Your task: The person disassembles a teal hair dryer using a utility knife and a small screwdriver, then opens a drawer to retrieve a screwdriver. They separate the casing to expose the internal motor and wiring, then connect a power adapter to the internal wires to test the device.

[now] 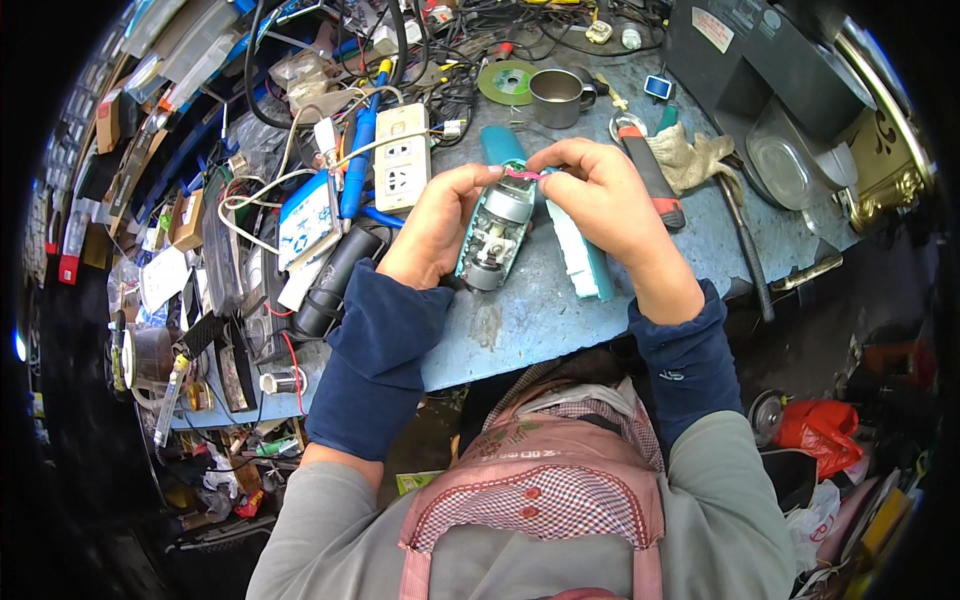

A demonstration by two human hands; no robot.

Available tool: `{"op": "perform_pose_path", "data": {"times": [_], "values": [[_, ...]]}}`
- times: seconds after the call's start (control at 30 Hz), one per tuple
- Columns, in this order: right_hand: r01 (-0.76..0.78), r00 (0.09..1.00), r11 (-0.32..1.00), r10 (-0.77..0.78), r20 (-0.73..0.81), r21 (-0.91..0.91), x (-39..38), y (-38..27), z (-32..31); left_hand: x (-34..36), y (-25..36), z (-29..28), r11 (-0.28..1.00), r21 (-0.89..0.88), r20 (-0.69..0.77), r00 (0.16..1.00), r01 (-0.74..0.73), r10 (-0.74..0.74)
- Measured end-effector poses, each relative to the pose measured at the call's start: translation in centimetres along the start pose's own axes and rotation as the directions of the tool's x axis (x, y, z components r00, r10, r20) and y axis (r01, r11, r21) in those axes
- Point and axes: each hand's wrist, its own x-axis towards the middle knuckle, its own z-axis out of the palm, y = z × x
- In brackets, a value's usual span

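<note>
Both hands work over the opened teal power tool [497, 230], which lies on the blue table [560, 310] with its motor and metal internals exposed. The left hand [435, 225] cups the tool's left side, and its thumb and forefinger pinch one end of a small pink wire [522, 173] at the top of the motor. The right hand [600, 195] pinches the other end of the same wire, so both grips are clenched on it (the fingertips nearly meet above the housing). The removed teal cover half [583, 255] lies on the table just beside the tool, partly under the right hand.

Surroundings: a white power strip [402, 158] sits left of the tool's upper end. A metal mug [558, 97] and a green disc [507, 82] stand farther back. A cloth work glove [692, 158] and a red-handled tool [650, 175] lie right of the right hand. Tangled cables [300, 150] cover the table's left side.
</note>
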Motion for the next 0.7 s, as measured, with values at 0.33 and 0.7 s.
{"op": "perform_pose_path", "data": {"times": [0.33, 0.7], "values": [[-0.042, 0.998, 0.999, 0.044, 0.054, -0.035, 0.0, -0.4, -0.6, -0.2, -0.1, 0.4, 0.998, 0.054, -0.045, 0.999, -0.019, 0.021], [-0.086, 0.996, 0.995, 0.088, 0.032, -0.052, -0.3, -1.2, -0.2, -0.4, -0.1, 0.8, 0.998, 0.058, -0.065, 0.997, 0.032, -0.028]]}}
